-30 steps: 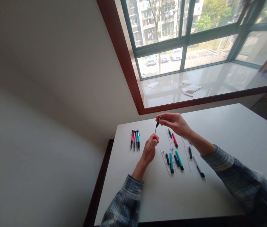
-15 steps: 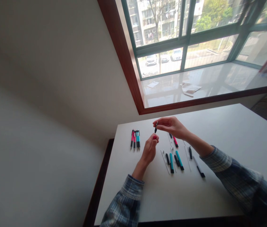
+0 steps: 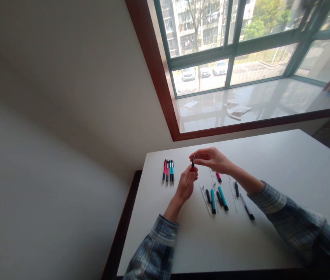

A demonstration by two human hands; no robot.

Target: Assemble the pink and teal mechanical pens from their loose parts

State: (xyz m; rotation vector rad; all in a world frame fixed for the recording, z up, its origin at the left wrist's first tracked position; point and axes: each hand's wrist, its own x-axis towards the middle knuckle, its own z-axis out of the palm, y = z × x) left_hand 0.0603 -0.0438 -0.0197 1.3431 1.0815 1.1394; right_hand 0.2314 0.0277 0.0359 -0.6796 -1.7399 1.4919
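Note:
My left hand (image 3: pixel 186 182) is closed around a red pen barrel, with only a bit of red showing at its top between thumb and fingers. Just above it, my right hand (image 3: pixel 211 159) pinches a black pen top part (image 3: pixel 193 163) with a silvery tip, held upright. Its lower end meets the red barrel; whether it sits inside I cannot tell. Under and beside my right forearm lie loose pen parts: teal barrels (image 3: pixel 213 201), black grips (image 3: pixel 208 196), thin white refills (image 3: pixel 205 200) and a partly covered red barrel (image 3: pixel 218 177).
Several whole pens (image 3: pixel 168 171), red and teal, lie in a row at the left of the white table (image 3: pixel 153 233). A white barrel with a black end (image 3: pixel 249 212) and another black grip (image 3: pixel 236 189) lie to the right. Beyond the table is a window sill (image 3: pixel 206 116).
My right hand has come down slightly, bringing the black pen part from just above the red barrel into contact with it. The camera view has shifted a little.

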